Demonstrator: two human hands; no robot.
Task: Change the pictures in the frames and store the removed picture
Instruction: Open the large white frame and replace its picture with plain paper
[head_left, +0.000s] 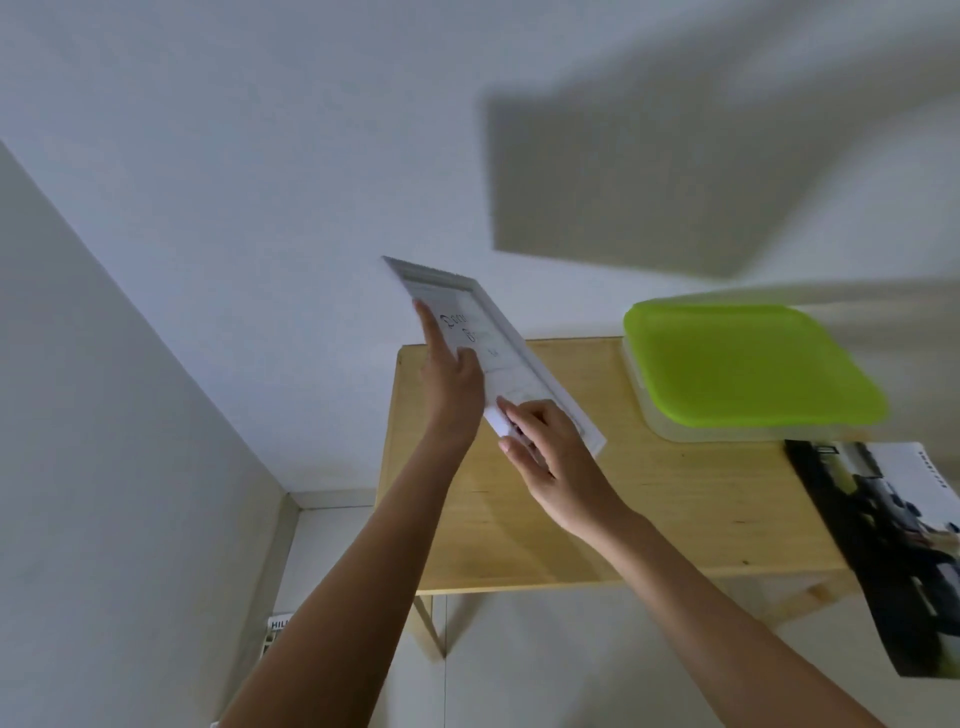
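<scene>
**Wooden table (649, 519) against white wall (260, 156): frame in both hands**

Pale wood table top, white wall behind.

- White picture frame (498, 358) is held tilted in the air above the table's rear left corner. Its upper end is raised against the wall and its lower corner is over the table top. Dark lettering shows on its face, too blurred to read.
- Left hand (452, 387) is on the frame's left edge. Index finger (427, 322) lies straight up along that edge and thumb (466, 356) is on the face. The other fingers are hidden behind.
- Right hand (558, 462) has its fingertips (511, 413) curled onto the frame's lower corner, pinching it.
- Green-lidded container (743, 364) sits on the table's rear right.
- Dark printed sheet (893, 545) overhangs the table's right edge.
</scene>
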